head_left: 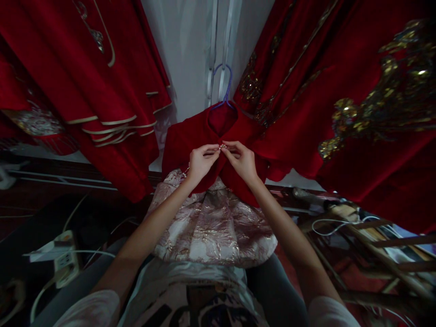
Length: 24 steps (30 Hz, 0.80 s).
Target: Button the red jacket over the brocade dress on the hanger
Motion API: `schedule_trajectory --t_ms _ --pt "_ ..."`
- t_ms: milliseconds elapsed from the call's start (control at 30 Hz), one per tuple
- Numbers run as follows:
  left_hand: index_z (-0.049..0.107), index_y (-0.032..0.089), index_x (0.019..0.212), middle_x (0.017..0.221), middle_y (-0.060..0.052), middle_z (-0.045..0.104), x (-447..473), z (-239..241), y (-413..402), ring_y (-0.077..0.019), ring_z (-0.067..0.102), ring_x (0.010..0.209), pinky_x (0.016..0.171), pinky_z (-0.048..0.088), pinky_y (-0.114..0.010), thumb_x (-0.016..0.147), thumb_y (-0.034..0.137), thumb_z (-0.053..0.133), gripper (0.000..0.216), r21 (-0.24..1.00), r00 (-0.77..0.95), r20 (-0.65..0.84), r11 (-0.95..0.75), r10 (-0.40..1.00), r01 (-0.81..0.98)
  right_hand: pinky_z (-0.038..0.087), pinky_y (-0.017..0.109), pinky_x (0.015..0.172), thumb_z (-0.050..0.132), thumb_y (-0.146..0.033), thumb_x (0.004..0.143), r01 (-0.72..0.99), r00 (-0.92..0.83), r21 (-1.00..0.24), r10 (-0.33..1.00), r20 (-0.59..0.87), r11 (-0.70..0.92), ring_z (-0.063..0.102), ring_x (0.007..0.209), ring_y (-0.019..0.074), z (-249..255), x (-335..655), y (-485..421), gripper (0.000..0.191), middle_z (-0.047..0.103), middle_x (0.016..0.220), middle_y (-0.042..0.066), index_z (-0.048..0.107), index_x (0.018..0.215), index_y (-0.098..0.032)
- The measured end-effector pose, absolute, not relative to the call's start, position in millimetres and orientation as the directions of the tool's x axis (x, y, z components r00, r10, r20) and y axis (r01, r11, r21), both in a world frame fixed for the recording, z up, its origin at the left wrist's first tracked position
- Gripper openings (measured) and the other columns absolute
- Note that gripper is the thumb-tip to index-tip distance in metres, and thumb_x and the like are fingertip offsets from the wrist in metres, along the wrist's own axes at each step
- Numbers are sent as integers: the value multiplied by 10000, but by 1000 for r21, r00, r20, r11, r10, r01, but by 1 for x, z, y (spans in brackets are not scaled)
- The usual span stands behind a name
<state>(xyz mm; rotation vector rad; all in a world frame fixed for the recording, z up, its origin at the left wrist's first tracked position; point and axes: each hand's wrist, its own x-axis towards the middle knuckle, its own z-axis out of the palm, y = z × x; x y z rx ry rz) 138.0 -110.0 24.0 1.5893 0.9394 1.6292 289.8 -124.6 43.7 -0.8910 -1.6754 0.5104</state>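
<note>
Quietly, the left hand [201, 161] and right hand [243, 160] nearly meet at the chest of a short red jacket [180, 138], thumbs and forefingers pinched on a few small, round, shiny beads [222, 146]; the jacket, smooth and matte with a neat collar, hangs in front of the person on a thin purple hanger [229, 86], its lower edge overlapping a skirt [214, 227] of pale, stiff, puffed cloth with raised metallic swirls.

Heavy red clothes crowd both sides; the left clothes [112, 86] fall in folds with pale piped edges, while the right clothes [293, 104] bear rough clusters of gold sequins [344, 118] and press close to the jacket's shoulder; between them a strip of pale wall [184, 50] shows, and room for the forearms lies over the skirt.

How the beads join the cloth is hidden by the fingertips; a white power strip [66, 259] sits low on the left in shadow; a wooden frame [381, 254] on the right, strewn with cables, is cut off and blurred.
</note>
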Motion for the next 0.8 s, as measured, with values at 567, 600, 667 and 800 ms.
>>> schedule_trajectory --t_ms 567,600,667,800 --pt "743 184 843 872 -57 742 130 26 -108 -173 694 786 750 580 -319 756 264 685 132 756 86 624 -628 777 186 571 344 828 665 -329 772 159 -40 -828 841 539 538 661 868 166 29 284 -112 344 699 989 47 662 1095 -210" --pt "730 177 859 881 -56 737 131 26 -109 -166 691 778 735 581 -308 755 253 679 138 776 89 603 -609 793 166 566 336 828 644 -321 785 165 -30 -824 838 545 542 651 887 164 27 282 -113 332 685 1021 50 648 1099 -214" --pt "689 175 915 924 -52 722 136 24 -112 -151 683 800 719 578 -281 761 230 661 166 812 77 566 -571 821 120 553 325 843 584 -295 820 172 -20 -813 827 562 556 627 941 162 22 278 -117 348 642 1110 60 593 1162 -232" --pt "618 191 991 959 -51 685 145 12 -117 -135 661 884 774 566 -267 798 198 608 193 847 22 532 -531 847 -36 533 338 877 548 -204 800 248 -91 -763 798 595 597 561 1085 186 6 279 -134 641 500 1316 93 335 1401 -276"
